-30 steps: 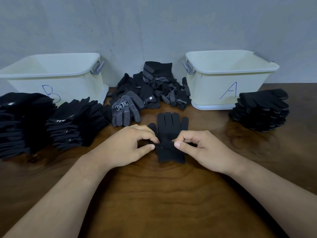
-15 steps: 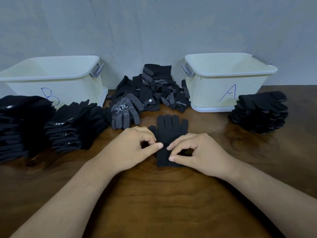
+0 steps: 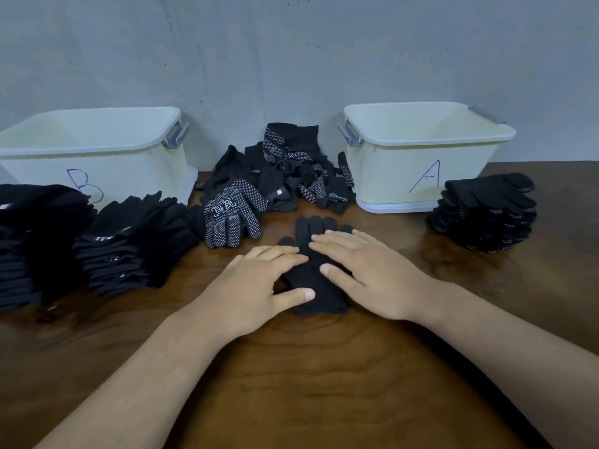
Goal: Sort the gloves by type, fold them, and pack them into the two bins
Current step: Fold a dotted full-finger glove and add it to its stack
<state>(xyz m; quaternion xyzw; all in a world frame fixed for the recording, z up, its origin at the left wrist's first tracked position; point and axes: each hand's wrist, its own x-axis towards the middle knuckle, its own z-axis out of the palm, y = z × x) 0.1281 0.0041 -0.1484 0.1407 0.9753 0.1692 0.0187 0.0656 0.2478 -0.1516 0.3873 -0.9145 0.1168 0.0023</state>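
**Both hands flat on a black glove**

A plain black glove (image 3: pixel 309 278) lies on the table (image 3: pixel 308 384), between bin B (image 3: pixel 136 170) and bin A (image 3: pixel 421 176) and nearer the person, its fingers pointing toward the wall. The left hand (image 3: pixel 252 286) and right hand (image 3: pixel 366 270) press on it, fingers straight and close together, gripping nothing. Behind it sits a loose pile (image 3: pixel 285 176) of gloves, a dotted glove (image 3: pixel 231 215) at its front. Two stacks (image 3: pixel 136 241) stand before bin B; a dotted stack (image 3: pixel 486 215) stands beside bin A.
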